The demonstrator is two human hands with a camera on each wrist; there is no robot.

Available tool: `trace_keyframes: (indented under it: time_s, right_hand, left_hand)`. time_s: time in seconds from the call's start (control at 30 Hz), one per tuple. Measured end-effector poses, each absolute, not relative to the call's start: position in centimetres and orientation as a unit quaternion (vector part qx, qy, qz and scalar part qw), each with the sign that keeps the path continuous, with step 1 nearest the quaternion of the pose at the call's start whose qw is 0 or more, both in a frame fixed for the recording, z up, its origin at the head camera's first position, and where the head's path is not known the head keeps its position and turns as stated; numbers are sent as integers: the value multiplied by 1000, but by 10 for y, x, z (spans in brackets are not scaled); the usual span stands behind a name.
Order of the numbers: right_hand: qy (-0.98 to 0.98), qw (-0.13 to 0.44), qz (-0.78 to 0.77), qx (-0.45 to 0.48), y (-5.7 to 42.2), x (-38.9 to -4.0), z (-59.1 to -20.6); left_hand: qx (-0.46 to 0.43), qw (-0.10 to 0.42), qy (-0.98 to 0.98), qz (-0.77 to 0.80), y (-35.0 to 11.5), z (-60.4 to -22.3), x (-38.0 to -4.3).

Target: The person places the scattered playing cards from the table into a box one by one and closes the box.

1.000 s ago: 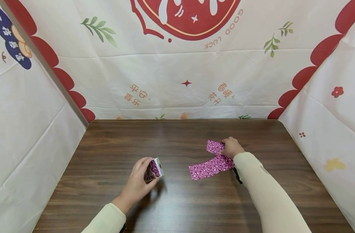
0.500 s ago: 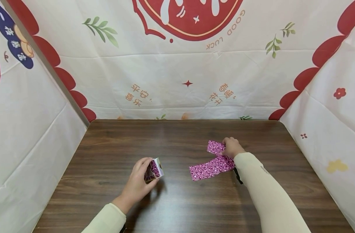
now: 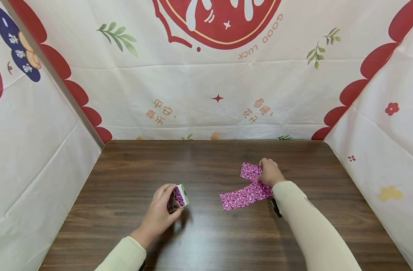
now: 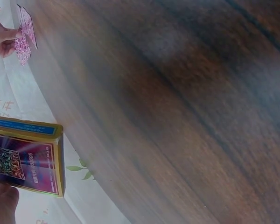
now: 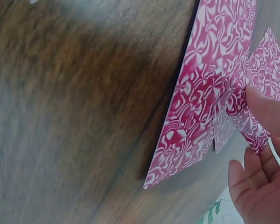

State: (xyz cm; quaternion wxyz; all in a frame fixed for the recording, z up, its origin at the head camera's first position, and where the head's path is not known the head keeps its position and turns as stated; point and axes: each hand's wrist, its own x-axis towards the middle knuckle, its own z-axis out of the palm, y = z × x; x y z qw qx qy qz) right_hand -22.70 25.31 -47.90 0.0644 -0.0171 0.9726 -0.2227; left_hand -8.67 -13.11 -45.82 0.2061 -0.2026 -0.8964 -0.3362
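Pinching a patterned pink card (image 5: 252,128) with your right hand (image 3: 271,173). Long strip (image 3: 243,196) stretches from those fingers toward your left hand (image 3: 159,209), long axis tipped slightly nearer you; short strip (image 3: 250,171) juts left of them. Right hand's closer to both. Left fingers wrap a glossy, gold-edged box (image 4: 37,161). Strips look thin, flat; worktop (image 3: 206,237) wood-grained.

Brown wood-grain table (image 3: 210,241); long magenta-and-white patterned strip (image 3: 243,197) lying on top.

Box (image 3: 180,195) in left fingers (image 3: 164,189), cards (image 3: 244,197) at right fingers (image 3: 266,163)
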Motion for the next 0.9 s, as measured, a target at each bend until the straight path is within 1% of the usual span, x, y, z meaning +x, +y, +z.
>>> trace_keyframes:
  time_s: [0.13, 0.4, 0.73, 0.9]
  right_hand:
    - [969, 58, -237, -29, 254, -222, -474]
    - [957, 89, -274, -43, 258, -215, -466]
    - [950, 80, -296, -54, 263, -211, -463]
    - [941, 87, -323, -46, 264, -207, -460]
  left_hand:
    - [-201, 197, -898, -339, -130, -457, -86]
    - [-184, 169, -892, -376, -129, -455, -86]
    - [-176, 170, -887, -391, -129, -454, -85]
    - [-175, 164, -888, -392, -129, -453, -85]
